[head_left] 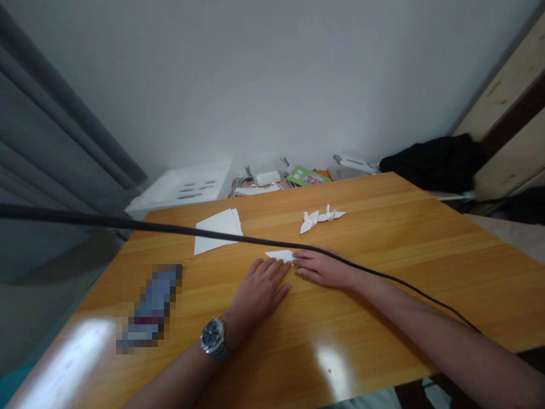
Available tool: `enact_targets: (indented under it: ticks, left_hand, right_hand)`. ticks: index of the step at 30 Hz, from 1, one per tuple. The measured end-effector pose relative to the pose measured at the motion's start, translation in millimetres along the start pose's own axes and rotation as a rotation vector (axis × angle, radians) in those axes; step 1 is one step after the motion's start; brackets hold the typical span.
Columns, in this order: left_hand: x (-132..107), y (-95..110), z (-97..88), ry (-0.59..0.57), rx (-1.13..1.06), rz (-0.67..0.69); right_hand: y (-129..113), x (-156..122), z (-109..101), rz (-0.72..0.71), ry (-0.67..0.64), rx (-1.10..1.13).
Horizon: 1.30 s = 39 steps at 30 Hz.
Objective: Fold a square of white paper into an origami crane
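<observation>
Both hands rest on an orange wooden table (383, 244). My left hand (260, 287), with a metal wristwatch (214, 336) on its wrist, lies flat with the fingers stretched toward a small folded white paper (281, 255). My right hand (321, 267) lies flat too, its fingertips pressing the right end of that paper. The paper is partly hidden under the fingers.
A stack of white paper sheets (218, 230) lies left of centre. Two folded paper cranes (320, 218) sit further back. A blurred-out object (149, 307) lies at the left. A black cable (170, 229) crosses the view. Clutter and a white box (183, 186) lie behind the table; dark cloth (434, 162) at right.
</observation>
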<state>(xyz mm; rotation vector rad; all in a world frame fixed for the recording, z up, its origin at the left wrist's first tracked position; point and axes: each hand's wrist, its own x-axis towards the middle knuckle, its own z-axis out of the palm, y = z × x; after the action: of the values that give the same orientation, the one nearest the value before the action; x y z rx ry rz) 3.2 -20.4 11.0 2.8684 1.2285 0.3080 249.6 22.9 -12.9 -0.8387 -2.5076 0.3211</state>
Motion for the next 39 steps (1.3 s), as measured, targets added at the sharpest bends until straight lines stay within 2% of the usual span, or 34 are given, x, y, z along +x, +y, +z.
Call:
enact_targets:
  ticks: [5,11,16,20,27,32,39]
  left_hand:
    - [-0.5,-3.2,1.0,0.015,-0.008,-0.025]
    - [2.3,-6.3,3.2,0.031,-0.065,-0.014]
    - [5.9,-8.6,3.4,0.069,-0.144,-0.008]
    - [8.1,-13.1,4.7,0.084,-0.180,0.004]
    - [4.9,-21.0,7.4,0.093,-0.133,-0.055]
    - [7.0,-23.1,5.0,0.079,-0.136,-0.069]
    - [15.7,-23.3,-1.4,0.038,-0.165,-0.049]
  right_hand:
    - [1.5,5.3,-9.2,-0.007,-0.030,0.069]
    - [19.0,13.0,-11.5,0.000,-0.049,0.101]
    - [32.9,20.1,-9.2,-0.123,-0.020,0.066]
    - [35.6,23.7,-6.1,-0.171,-0.063,0.044]
    - [38.6,21.5,-0.1,-0.086,-0.079,0.042]
    - [35.0,18.1,0.3,-0.075,-0.047,-0.010]
    - [15.3,16.9,-4.3,-0.025,-0.006,-0.049]
